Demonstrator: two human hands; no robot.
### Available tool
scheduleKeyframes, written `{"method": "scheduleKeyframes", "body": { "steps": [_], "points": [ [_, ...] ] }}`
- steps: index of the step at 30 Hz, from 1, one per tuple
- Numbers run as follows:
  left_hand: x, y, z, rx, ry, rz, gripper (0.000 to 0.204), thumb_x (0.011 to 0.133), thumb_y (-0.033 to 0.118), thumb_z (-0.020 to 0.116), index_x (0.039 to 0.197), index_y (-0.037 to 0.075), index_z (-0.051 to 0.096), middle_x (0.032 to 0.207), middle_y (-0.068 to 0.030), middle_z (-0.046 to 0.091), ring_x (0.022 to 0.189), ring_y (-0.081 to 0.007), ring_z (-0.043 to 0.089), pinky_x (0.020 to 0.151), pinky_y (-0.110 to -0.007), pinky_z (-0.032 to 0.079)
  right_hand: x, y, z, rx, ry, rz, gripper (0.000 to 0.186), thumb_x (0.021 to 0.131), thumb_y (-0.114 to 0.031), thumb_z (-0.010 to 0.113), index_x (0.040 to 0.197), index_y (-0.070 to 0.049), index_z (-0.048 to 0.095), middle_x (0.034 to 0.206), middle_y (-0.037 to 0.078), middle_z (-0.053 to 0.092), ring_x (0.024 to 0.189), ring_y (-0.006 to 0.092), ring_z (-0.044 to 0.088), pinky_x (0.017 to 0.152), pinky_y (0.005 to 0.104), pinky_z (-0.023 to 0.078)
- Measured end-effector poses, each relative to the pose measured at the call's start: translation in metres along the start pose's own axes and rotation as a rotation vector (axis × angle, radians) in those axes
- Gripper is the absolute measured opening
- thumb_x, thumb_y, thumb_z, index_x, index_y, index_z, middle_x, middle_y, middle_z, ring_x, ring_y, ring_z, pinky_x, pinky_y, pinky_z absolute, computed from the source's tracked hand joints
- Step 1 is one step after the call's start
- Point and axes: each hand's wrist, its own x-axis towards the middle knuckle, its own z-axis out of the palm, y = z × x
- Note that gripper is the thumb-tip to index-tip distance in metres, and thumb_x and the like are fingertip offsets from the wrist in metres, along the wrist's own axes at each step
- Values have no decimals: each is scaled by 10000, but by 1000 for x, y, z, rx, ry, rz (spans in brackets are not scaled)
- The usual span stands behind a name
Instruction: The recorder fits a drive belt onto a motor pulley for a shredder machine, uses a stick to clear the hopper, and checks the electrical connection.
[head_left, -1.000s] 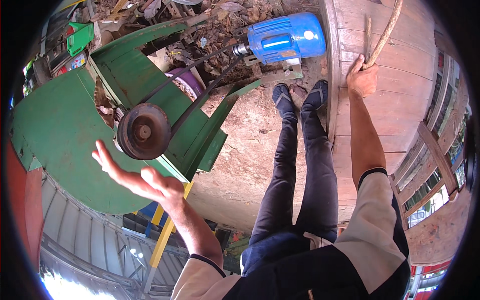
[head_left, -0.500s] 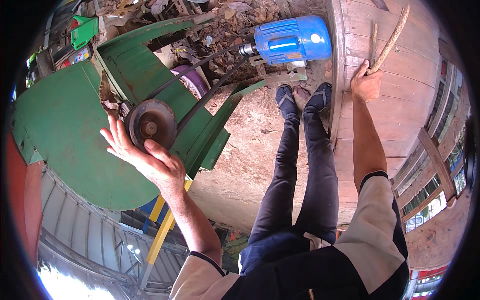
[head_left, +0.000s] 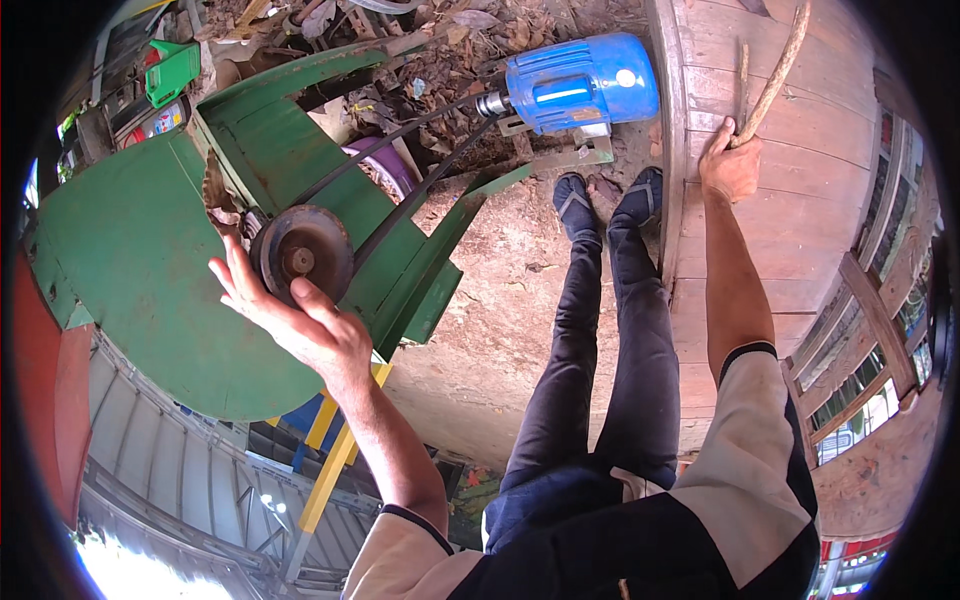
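My left hand lies against the lower edge of a rusty pulley wheel, its thumb on the wheel's front rim and its fingers stretched out past the left side. A black drive belt runs from this pulley to the shaft of a blue electric motor. The pulley sits on the side of a large green metal machine. On the right, my right hand is closed around a forked wooden stick, which points up and away over the wooden planks.
The planked wooden surface fills the right side. A purple tub stands behind the belt, near dry leaves. At the far left is a green plastic container. A yellow post rises below my left arm.
The view has shifted very slightly. My left hand keeps its place at the pulley, and my right hand still holds the stick, with almost no movement.
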Motion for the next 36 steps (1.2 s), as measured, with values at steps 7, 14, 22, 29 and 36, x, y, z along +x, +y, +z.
{"method": "scheduleKeyframes", "body": {
  "steps": [7,14,22,29,36],
  "points": [
    [1,2,1,36,4,41,567,1093,383,318,1521,16,378,1574,-142,412,1517,-398,247,1221,-617,68,1,5,3,4,22,-5,580,948,-622,540,1025,-51,607,920,179,688,890,402,672,748,545,509],
    [-2,-3,-7,64,13,9,641,1090,488,259,1491,21,439,1535,-136,473,1512,-392,271,1218,-620,43,0,4,3,7,17,-6,553,948,-600,561,1022,-54,612,929,174,686,903,391,669,755,534,510],
    [7,-7,1,52,-16,56,564,1100,393,209,1446,56,501,1533,-133,479,1515,-398,261,1212,-637,34,0,1,-1,26,2,14,544,946,-594,564,988,-54,615,920,170,683,897,393,666,756,538,508],
    [8,-7,-2,55,-29,59,559,1100,384,203,1457,65,492,1545,-131,466,1517,-402,249,1212,-638,30,2,3,1,39,0,-2,581,945,-630,544,1025,-57,601,914,169,686,890,399,671,753,549,503],
    [7,-4,0,50,-22,61,562,1101,383,194,1470,68,477,1550,-126,460,1518,-405,245,1213,-636,34,0,5,-1,54,27,-25,497,946,-565,588,980,-69,602,878,163,672,873,392,661,745,538,503]
  ]
}}
